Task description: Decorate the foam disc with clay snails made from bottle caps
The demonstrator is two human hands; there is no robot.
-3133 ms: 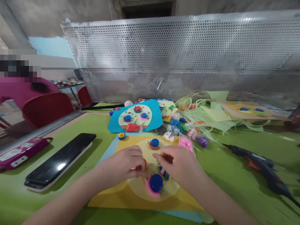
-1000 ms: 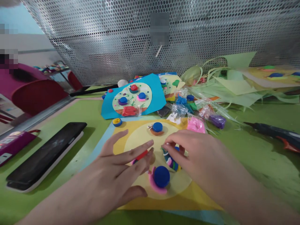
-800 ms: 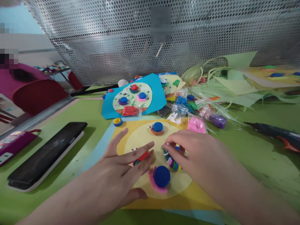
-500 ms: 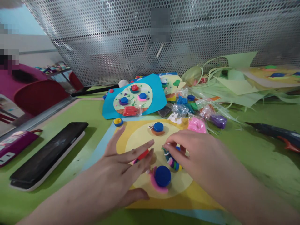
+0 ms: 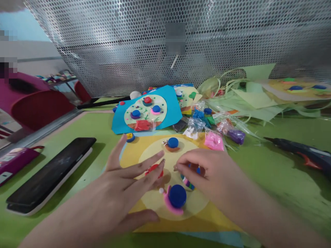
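My left hand (image 5: pixel 126 186) is spread open, palm down, over the yellow card (image 5: pixel 214 224). Its fingers partly cover a snail with a red bottle-cap shell (image 5: pixel 154 170). My right hand (image 5: pixel 204 175) has thumb and forefinger pinched together; whatever is between the tips is too small to make out. Behind those fingers shows a clay snail with a striped body (image 5: pixel 188 182) and a blue cap. Nearer to me lies a pink clay snail (image 5: pixel 172 205) with a dark blue cap shell (image 5: pixel 177 196) and a white bead at its head. Above sits a brown snail with a blue cap (image 5: pixel 172 142).
A phone-like black slab (image 5: pixel 51 172) and a purple power strip (image 5: pixel 19 162) lie left. Bagged clay (image 5: pixel 214 140), a blue card (image 5: pixel 170 103) and green paper scraps (image 5: pixel 258 96) lie behind. A glue gun (image 5: pixel 297 150) is right. A person in pink (image 5: pixel 28 82) sits far left.
My left hand has gone from curled fingers near the red cap to spread. Just now my right fingertips have shifted slightly left, off the striped snail's head. The view has tilted down.
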